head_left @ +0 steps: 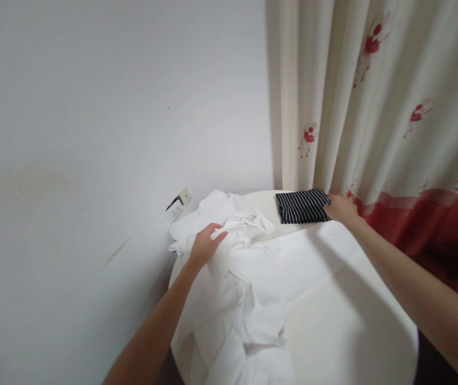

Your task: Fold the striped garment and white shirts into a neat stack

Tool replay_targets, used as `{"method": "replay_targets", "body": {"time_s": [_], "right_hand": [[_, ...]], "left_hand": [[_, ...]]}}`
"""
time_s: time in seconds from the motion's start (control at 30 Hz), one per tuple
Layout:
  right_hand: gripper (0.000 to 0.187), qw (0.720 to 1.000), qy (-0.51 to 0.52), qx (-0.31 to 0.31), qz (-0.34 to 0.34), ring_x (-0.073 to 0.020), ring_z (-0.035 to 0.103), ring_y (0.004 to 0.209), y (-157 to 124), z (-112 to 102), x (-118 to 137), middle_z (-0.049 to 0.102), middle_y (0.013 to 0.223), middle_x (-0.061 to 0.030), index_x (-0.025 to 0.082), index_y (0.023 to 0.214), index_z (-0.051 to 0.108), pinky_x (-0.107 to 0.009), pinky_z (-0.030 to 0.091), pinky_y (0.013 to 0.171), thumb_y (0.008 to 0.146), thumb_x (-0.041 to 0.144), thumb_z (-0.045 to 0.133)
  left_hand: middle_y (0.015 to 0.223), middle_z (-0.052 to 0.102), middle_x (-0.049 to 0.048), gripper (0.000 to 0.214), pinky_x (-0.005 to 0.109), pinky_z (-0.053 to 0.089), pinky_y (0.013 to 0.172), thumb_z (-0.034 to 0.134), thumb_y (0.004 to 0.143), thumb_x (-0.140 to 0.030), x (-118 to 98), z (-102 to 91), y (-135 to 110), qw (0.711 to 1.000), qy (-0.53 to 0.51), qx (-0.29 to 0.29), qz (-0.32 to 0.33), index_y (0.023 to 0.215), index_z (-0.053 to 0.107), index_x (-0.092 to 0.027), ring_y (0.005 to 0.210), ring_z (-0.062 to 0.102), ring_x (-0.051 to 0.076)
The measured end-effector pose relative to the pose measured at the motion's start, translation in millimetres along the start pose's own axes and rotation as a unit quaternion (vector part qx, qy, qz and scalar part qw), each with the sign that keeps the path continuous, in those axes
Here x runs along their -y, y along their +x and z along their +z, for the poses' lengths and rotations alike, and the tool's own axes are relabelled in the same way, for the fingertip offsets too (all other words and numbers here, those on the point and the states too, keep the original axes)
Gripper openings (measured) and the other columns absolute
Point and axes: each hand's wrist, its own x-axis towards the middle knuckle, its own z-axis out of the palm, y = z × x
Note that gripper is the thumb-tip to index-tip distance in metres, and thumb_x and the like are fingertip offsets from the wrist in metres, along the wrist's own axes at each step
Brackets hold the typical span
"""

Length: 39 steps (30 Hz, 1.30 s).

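My left hand rests over a crumpled white cloth, with thumb and forefinger apart. The cloth lies bunched on the left of a round white table, and a flatter white strip of cloth stretches right from it. At the back edge of the table lies a black cloth with white stripes, folded into a flat rectangle. My right hand is at its right end, fingers closed on the edge; the fingertips are partly hidden.
A pale wall stands close behind and left of the table, with a power socket and a wall plate just above the cloth. Cream curtains with red flowers and a red lower band hang behind my right arm.
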Motion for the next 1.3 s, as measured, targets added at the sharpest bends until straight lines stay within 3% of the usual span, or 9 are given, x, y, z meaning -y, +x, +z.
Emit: {"method": "replay_targets", "body": {"time_s": [0.13,0.3,0.4,0.5,0.6,0.73,0.97,1.1,1.3], "right_hand": [[0.029,0.982,0.087,0.124,-0.116,-0.0273,0.062,0.119,-17,39,55,0.07,0.12,-0.0173,0.013,0.109,0.075,-0.037,0.041,0.107,0.082,0.016,0.064],[0.047,0.926,0.2,0.256,-0.194,-0.0277,0.063,0.119,-58,85,107,0.069,0.128,-0.0139,0.015,0.119,0.072,-0.036,0.046,0.106,0.073,0.025,0.077],[0.052,0.884,0.265,0.32,-0.215,-0.0276,0.069,0.104,-82,107,126,0.075,0.114,-0.0093,0.017,0.113,0.074,-0.036,0.054,0.092,0.065,0.034,0.084],[0.037,0.854,0.326,0.345,-0.213,-0.0239,0.069,0.086,-95,121,138,0.077,0.09,-0.0024,0.017,0.094,0.077,-0.032,0.055,0.078,0.07,0.045,0.076],[0.034,0.855,0.375,0.314,-0.172,-0.0223,0.065,0.076,-95,124,146,0.072,0.073,-0.0015,0.015,0.077,0.073,-0.031,0.052,0.07,0.077,0.047,0.062],[0.036,0.867,0.434,0.223,-0.103,-0.021,0.062,0.075,-74,106,148,0.07,0.076,-0.0045,0.014,0.082,0.069,-0.029,0.049,0.066,0.077,0.048,0.057],[0.033,0.855,0.51,0.082,0.038,-0.0184,0.063,0.069,-3,13,102,0.07,0.082,-0.0059,0.016,0.103,0.065,-0.025,0.049,0.056,0.075,0.034,0.059],[0.025,0.837,0.504,0.113,0.18,-0.0176,0.063,0.06,13,-36,59,0.069,0.072,-0.0047,0.017,0.099,0.066,-0.025,0.052,0.052,0.074,0.022,0.067],[0.018,0.851,0.426,0.205,0.23,-0.0194,0.065,0.055,-9,-68,5,0.072,0.071,-0.0084,0.015,0.093,0.068,-0.028,0.054,0.048,0.078,0.022,0.073]], "left_hand": [[0.086,0.074,0.0034,0.026,0.032,0.051,0.086,0.059,0.083,-0.044,7,-42.6,19,0.993,0.017,-0.119,0.008,0.084,0.069,-0.02,0.086,0.067,0.022],[0.088,0.072,0.0062,0.03,0.031,0.051,0.077,0.054,0.086,-0.04,53,-94.8,26,0.963,0.077,-0.243,-0.086,0.094,0.068,-0.016,0.081,0.064,0.021],[0.094,0.071,0.0094,0.03,0.036,0.051,0.083,0.047,0.088,-0.036,85,-111.8,14,0.945,0.175,-0.254,-0.113,0.097,0.067,-0.015,0.086,0.064,0.024],[0.089,0.069,0.0094,0.02,0.042,0.051,0.089,0.055,0.079,-0.03,104,-114.6,-3,0.953,0.21,-0.195,-0.1,0.089,0.068,-0.017,0.09,0.064,0.028],[0.094,0.068,0.0107,0.018,0.044,0.048,0.098,0.058,0.074,-0.025,105,-103.7,-11,0.963,0.224,-0.134,-0.065,0.088,0.069,-0.018,0.102,0.063,0.03],[0.108,0.068,0.0108,0.022,0.041,0.044,0.107,0.051,0.083,-0.022,83,-74.9,-5,0.972,0.219,-0.087,-0.003,0.096,0.068,-0.018,0.109,0.061,0.026],[0.12,0.068,0.0095,0.026,0.035,0.042,0.109,0.05,0.093,-0.022,33,-4.0,19,0.975,0.203,0.084,0.033,0.112,0.068,-0.018,0.116,0.061,0.022],[0.114,0.073,0.0132,0.027,0.034,0.046,0.102,0.049,0.096,-0.025,25,38.3,34,0.967,0.207,0.146,-0.021,0.107,0.072,-0.015,0.111,0.066,0.023],[0.098,0.077,0.0167,0.022,0.031,0.05,0.08,0.069,0.082,-0.034,19,74.3,24,0.937,0.203,0.276,-0.073,0.092,0.076,-0.016,0.093,0.073,0.027]]}}
